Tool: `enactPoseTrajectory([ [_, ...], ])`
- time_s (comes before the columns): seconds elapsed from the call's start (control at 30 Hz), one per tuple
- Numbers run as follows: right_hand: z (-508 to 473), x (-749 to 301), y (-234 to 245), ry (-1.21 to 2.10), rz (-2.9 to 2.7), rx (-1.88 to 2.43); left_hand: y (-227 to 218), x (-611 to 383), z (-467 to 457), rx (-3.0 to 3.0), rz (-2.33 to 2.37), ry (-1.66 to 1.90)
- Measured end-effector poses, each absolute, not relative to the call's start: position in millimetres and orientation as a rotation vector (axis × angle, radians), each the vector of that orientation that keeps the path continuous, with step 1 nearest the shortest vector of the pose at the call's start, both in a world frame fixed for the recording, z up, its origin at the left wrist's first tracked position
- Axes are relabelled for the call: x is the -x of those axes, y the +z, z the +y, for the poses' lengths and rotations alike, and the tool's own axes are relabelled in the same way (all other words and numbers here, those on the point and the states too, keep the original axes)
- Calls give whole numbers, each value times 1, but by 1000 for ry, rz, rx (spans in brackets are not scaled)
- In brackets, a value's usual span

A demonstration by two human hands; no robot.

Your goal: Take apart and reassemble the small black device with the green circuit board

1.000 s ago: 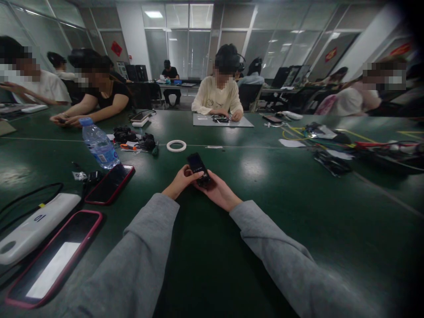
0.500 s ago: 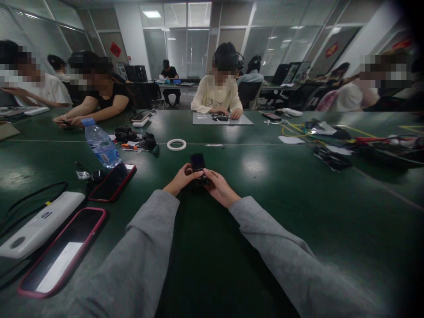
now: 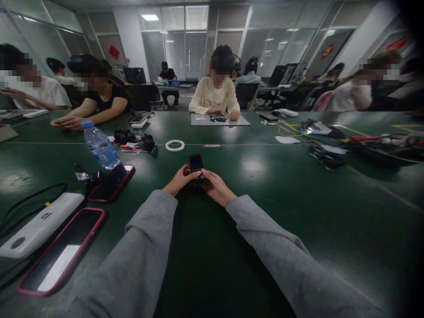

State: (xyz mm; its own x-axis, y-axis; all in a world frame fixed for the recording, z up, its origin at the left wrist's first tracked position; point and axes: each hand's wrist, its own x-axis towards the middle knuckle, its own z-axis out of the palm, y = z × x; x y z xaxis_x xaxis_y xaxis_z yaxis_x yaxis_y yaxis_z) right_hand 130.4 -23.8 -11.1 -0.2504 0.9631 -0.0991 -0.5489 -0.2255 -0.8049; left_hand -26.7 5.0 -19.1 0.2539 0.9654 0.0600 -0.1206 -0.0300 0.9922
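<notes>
Between my two hands is a small black device with a screen [image 3: 196, 162], held just above or on the green table [image 3: 205, 256]; I cannot tell which. Its dark screen stands at the top and small controls sit below it. My left hand [image 3: 180, 180] grips its left side, thumb laid across the lower front. On the other side my right hand [image 3: 217, 187] holds the lower right, its thumb on the controls. The fingers behind the device are hidden. A white ring [image 3: 175, 145], like a roll of tape, lies beyond it to the left.
Left of my arm lie a red-edged phone [image 3: 112, 183], a pink-edged phone [image 3: 64, 251] and a white power-bank-like case [image 3: 44, 224]. A water bottle [image 3: 101, 145] leans behind them. Cables and parts [image 3: 324, 137] are heaped at right. Across the table sits a person [image 3: 215, 95].
The view has shifted slightly, so everything sits a few pixels over. Both hands keep their hold on the black device, with no clear movement of the fingers.
</notes>
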Motion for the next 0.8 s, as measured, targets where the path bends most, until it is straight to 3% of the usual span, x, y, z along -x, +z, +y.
enactPoseTrajectory([
  [0.8,-21,-131,-13,1687,-852,804,-24,30,9,-1243,901,1117],
])
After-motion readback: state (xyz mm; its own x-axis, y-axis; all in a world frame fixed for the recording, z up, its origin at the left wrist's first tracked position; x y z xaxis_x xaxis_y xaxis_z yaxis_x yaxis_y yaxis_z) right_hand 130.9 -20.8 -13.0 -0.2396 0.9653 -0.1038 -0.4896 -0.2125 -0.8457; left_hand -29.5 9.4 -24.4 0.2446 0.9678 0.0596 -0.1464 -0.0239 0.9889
